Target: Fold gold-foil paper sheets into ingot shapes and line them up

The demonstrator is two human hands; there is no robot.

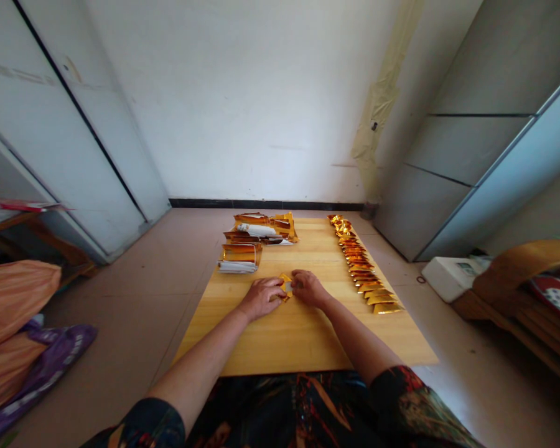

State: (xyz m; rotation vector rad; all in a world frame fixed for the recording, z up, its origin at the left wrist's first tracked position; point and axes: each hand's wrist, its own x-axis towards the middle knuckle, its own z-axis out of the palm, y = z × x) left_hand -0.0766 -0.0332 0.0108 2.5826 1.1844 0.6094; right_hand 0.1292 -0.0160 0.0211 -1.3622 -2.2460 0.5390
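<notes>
A small piece of gold foil paper [287, 287], partly folded with a pale patch showing, lies at the middle of the wooden table [280, 348]. My left hand [262, 297] grips its left edge, fingers bent and closed. On the opposite side, my right hand [308, 288] pinches the right edge. Beyond my left hand is a stack of gold foil sheets [239, 256] with white undersides, and farther back lies a looser pile of the same sheets [261, 229]. A long row of folded gold foil pieces [358, 267] overlaps along the table's right side.
A white wall [252, 106] stands behind the table. At right are a grey refrigerator [466, 143], a white box [452, 279] and a wooden seat [518, 298]. Orange and purple bags [18, 305] lie at left, near a white cabinet [70, 124].
</notes>
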